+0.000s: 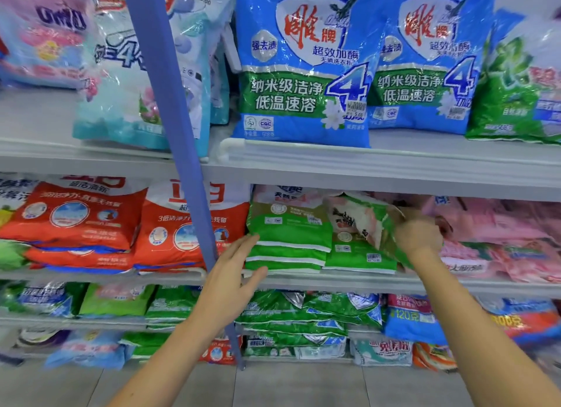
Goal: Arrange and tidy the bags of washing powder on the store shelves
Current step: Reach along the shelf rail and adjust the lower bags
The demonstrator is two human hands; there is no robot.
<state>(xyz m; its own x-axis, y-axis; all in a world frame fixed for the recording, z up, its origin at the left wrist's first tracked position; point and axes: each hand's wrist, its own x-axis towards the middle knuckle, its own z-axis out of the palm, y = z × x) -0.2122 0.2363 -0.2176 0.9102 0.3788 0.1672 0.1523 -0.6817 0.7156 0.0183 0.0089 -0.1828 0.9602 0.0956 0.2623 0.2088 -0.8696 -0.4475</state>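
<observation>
My right hand (pixel 420 235) gripped the loose green bag (pixel 364 218), fingers curled on its edge, holding it tilted well right of the blue upright (pixel 182 151). My left hand (pixel 232 273) rested just right of that upright, fingers straight and slightly spread at the green stack (pixel 288 242). I judged the bag should be laid flat, its edges squared, while the left hand braced the stack against slipping.

A blue metal upright post (pixel 170 102) slants from the top of the view down to the pale grey tiled floor (pixel 303 388), passing behind the left hand (pixel 230 273). The floor lies below that hand. A white plastic rail end (pixel 232 147) sits above the hand, just right of the post.
</observation>
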